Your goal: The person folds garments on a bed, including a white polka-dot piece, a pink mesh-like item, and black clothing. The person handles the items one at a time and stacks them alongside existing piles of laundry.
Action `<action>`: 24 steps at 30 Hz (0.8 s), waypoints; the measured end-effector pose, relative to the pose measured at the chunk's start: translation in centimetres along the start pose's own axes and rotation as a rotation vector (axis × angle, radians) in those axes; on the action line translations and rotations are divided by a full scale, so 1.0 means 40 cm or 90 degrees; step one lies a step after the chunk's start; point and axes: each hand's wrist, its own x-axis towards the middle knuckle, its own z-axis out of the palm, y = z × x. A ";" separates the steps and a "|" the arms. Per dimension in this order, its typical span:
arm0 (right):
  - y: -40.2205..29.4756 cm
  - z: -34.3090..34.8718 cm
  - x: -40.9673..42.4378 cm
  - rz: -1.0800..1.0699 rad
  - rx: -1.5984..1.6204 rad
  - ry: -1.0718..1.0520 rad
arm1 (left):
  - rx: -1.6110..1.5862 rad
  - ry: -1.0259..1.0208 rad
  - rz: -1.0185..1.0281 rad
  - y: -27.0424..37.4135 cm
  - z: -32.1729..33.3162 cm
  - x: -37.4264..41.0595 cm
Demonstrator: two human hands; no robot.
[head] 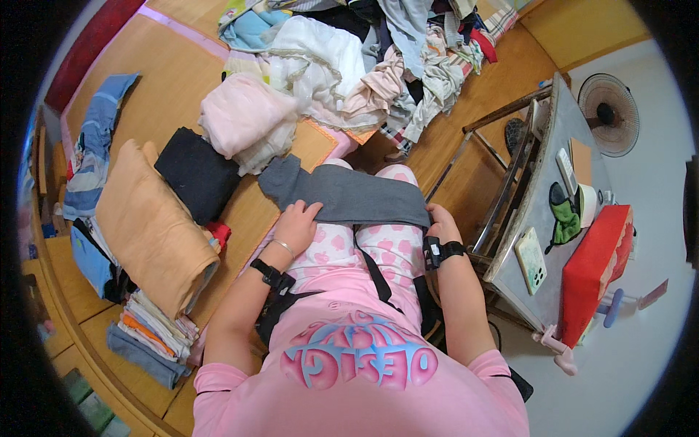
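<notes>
A dark grey knit garment (355,191), folded lengthwise, lies across my thighs, its narrower bunched end pointing left over the mat's edge. My left hand (300,218) rests at the garment's near edge, fingertips on the cloth; whether it grips is unclear. At the garment's right end, my right hand (441,221) holds the corner between thumb and fingers. Just left of the garment are a folded black cloth (197,175) and a bundled pale pink sheer cloth (246,112).
A large clothes pile (327,54) lies ahead. To the left are a folded peach blanket (153,224), blue striped cloth (98,147) and stacked folded clothes (158,328). A table (546,207) with a phone (531,261) and red box (592,273) stands right, near a fan (608,114).
</notes>
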 end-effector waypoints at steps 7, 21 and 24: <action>-0.033 -0.007 -0.092 -0.227 -0.159 0.094 | 0.037 0.104 0.009 0.012 -0.010 -0.007; -0.102 -0.047 -0.230 -0.811 -0.399 0.327 | 0.041 -0.175 0.172 0.147 0.003 0.065; -0.101 -0.045 -0.235 -0.812 -0.402 0.319 | 0.020 -0.134 0.173 0.168 0.006 0.090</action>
